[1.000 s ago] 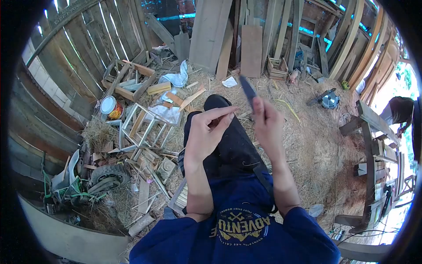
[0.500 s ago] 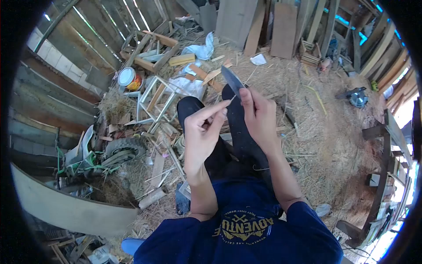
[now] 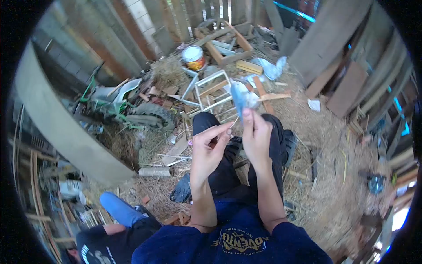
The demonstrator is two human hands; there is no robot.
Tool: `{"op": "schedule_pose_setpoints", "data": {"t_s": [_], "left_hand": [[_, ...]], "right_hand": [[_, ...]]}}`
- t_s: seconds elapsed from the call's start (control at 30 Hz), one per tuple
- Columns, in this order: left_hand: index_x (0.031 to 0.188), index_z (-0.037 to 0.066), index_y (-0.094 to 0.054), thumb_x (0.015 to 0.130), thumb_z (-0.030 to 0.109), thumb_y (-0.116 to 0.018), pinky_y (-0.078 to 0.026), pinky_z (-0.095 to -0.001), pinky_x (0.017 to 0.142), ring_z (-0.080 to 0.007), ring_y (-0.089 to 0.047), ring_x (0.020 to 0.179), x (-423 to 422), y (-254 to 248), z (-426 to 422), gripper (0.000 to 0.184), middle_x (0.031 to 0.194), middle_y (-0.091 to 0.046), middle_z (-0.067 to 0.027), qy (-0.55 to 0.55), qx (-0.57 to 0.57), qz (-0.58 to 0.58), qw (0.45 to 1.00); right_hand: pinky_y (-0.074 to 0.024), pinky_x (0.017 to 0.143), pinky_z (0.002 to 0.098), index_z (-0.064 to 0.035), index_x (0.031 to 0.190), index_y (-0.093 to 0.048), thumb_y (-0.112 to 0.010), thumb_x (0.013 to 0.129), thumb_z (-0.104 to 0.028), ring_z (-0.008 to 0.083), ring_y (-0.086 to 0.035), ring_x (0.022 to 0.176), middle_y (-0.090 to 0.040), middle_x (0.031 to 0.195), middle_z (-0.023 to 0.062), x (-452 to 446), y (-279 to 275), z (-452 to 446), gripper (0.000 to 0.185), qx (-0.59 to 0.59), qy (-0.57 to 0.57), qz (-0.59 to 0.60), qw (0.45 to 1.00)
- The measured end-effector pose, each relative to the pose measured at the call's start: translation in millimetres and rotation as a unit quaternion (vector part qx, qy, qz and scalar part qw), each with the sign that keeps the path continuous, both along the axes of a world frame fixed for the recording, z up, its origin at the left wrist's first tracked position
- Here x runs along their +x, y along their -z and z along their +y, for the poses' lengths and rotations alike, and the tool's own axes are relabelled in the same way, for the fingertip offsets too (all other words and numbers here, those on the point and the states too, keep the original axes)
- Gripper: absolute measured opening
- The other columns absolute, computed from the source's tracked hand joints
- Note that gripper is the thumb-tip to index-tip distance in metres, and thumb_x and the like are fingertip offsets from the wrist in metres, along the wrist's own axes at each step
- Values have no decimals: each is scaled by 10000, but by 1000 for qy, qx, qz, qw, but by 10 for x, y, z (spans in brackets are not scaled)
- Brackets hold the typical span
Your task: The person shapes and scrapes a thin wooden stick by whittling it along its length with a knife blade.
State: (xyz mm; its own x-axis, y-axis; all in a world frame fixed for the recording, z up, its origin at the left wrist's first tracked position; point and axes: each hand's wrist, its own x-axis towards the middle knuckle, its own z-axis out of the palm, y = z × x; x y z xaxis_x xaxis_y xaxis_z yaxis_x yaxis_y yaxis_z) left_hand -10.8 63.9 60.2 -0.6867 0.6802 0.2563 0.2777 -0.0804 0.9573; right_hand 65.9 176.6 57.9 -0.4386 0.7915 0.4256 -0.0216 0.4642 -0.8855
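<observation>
My right hand [image 3: 256, 138] is closed around a knife, its thumb near the base of the blade. The broad knife blade [image 3: 238, 97] points up and away from me, a little blurred, and the handle is hidden in my grip. My left hand [image 3: 208, 149] pinches a thin sliver of wood [image 3: 234, 122] between thumb and fingertips. The sliver's far end reaches up beside the lower part of the blade; I cannot tell whether they touch. Both hands are held above my knees, close together.
To my lower left sits another person [image 3: 125, 220] in blue trousers. Ahead lie a white frame [image 3: 214, 94], a paint bucket [image 3: 193, 57] and a yellow block [image 3: 249, 67]. A toy-like green motorbike [image 3: 116, 103] stands at left behind a curved board [image 3: 57, 119]. A circular saw [image 3: 375, 183] rests at right.
My view has swung left, bringing the other person into sight and shifting the room rightward. The blade now stands more upright. Both hands keep their holds.
</observation>
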Motion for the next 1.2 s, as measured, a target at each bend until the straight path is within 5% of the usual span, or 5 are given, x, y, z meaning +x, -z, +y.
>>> {"op": "schedule_pose_setpoints", "data": {"t_s": [0.37, 0.5, 0.73, 0.87, 1.2], "left_hand": [[1149, 25, -721, 916, -14, -638, -313, -180, 509, 5, -415, 609, -386, -55, -713, 251, 776, -594, 45, -121, 31, -59, 990], [1165, 27, -714, 922, -11, -638, -307, -177, 497, 12, -410, 600, -433, -45, -829, 258, 791, -610, 48, -119, 66, -83, 987], [1153, 31, -721, 919, 7, -653, -266, -185, 486, 13, -381, 591, -463, 23, -908, 245, 744, -581, 64, -129, 64, -73, 987], [1140, 28, -726, 918, 15, -656, -278, -194, 500, 7, -383, 606, -466, -5, -946, 233, 728, -557, 65, -132, 38, -102, 985], [1127, 22, -727, 891, 2, -661, -338, -196, 506, -15, -460, 603, -344, 62, -797, 246, 804, -665, -14, -67, 18, -48, 996]], "right_hand": [[-390, 487, 372, -7, 950, -672, -523, 1028, -290, 249, -482, 446, -490, 554, 172, -652, -65, -565, 330, 43, -156, -61, 985], [-385, 489, 393, -3, 900, -647, -514, 1030, -292, 337, -514, 481, -500, 573, 198, -778, -271, -615, 344, -22, -122, -35, 992], [-373, 482, 388, 11, 839, -619, -498, 1038, -307, 282, -471, 452, -456, 547, 171, -842, -175, -699, 393, 9, -73, -43, 996], [-343, 469, 358, 12, 858, -618, -491, 1045, -311, 169, -372, 472, -417, 533, 125, -779, -30, -856, 394, 38, -84, -42, 995], [-347, 466, 358, 21, 811, -570, -519, 1036, -277, 161, -387, 468, -415, 530, 122, -411, 86, -758, 377, 37, -79, -59, 994]]}}
